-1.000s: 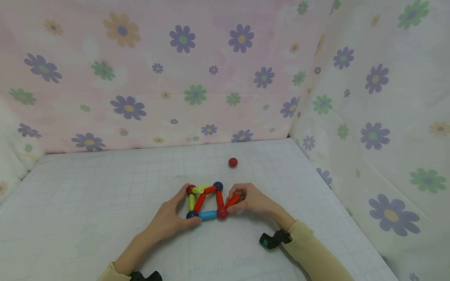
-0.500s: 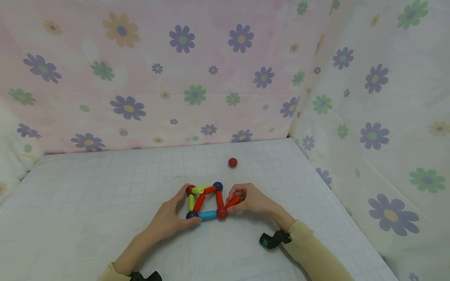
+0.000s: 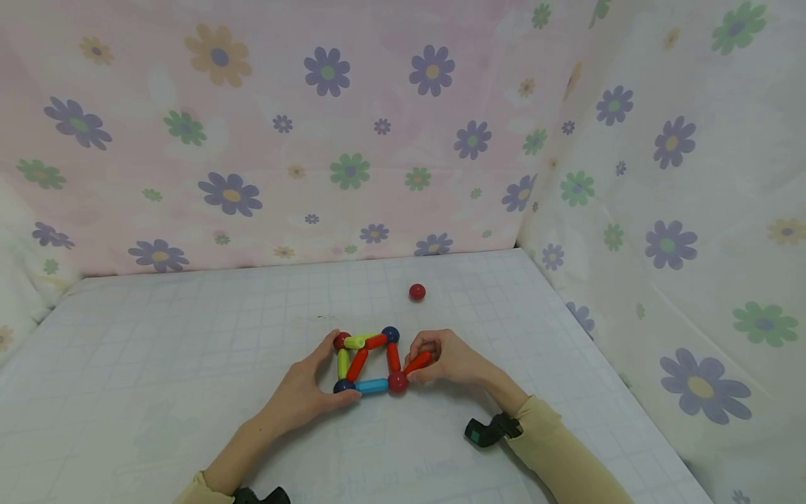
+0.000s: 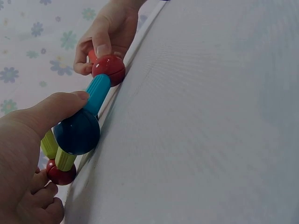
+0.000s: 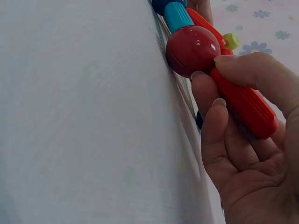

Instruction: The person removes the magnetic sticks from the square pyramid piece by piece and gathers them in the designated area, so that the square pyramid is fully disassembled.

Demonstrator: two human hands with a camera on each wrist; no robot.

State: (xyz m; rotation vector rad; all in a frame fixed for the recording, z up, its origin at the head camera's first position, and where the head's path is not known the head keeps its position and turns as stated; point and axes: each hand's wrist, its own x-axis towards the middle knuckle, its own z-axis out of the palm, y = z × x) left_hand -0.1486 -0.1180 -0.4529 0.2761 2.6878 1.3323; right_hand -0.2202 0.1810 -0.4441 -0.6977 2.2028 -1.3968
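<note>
A magnetic ball-and-rod frame (image 3: 357,364) rests on the table in the head view. Red and dark blue balls mark its corners, joined by red, yellow-green and light blue rods. My left hand (image 3: 305,388) holds its left side, thumb by the near dark blue ball (image 4: 77,133) and light blue rod (image 4: 97,94), fingers at the far red ball (image 4: 61,172). Between thumb and fingers, my right hand (image 3: 455,358) pinches a red rod (image 5: 245,105). That rod's narrow end meets the near-right red ball (image 5: 193,51), and its outer end tilts up.
One loose red ball (image 3: 417,292) lies farther back on the white table cover (image 3: 189,329). Flower-print curtains (image 3: 277,147) stand along the back and both sides. A black wrist camera (image 3: 492,429) is strapped by the right sleeve.
The red rod's outer end has shifted very slightly to the right in my right hand. Both hands and the frame otherwise keep their places.
</note>
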